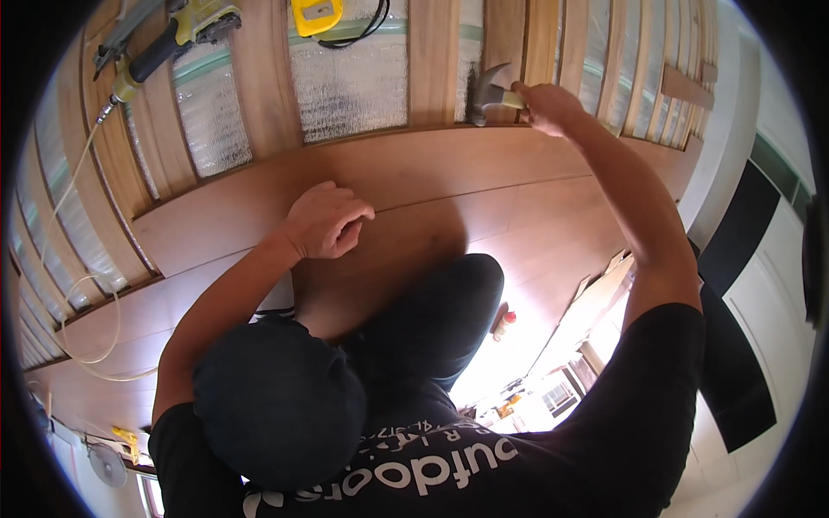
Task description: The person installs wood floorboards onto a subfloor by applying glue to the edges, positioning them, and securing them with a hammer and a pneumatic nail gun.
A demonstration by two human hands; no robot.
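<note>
A claw hammer [489, 95] is in my right hand [550, 109], its head over the far edge of the brown floorboards. The fingers wrap round the pale handle, most of which the fist hides. To the left, my left hand [328, 221] is held over the laid floorboards [406, 177] with its fingers curled in a loose fist. Whatever those fingers may hold is hidden from view. Beyond the outermost floorboard, wooden battens [434, 65] run away from me over silvery foil sheeting [350, 91].
A yellow tape measure [318, 15] with a black cord lies on the battens. At the far left rests a yellow-and-black nail gun [164, 47] with a pale air hose [76, 173]. Beside my knee is a small red-capped bottle [505, 325]. Short wood offcuts [686, 88] lie far right.
</note>
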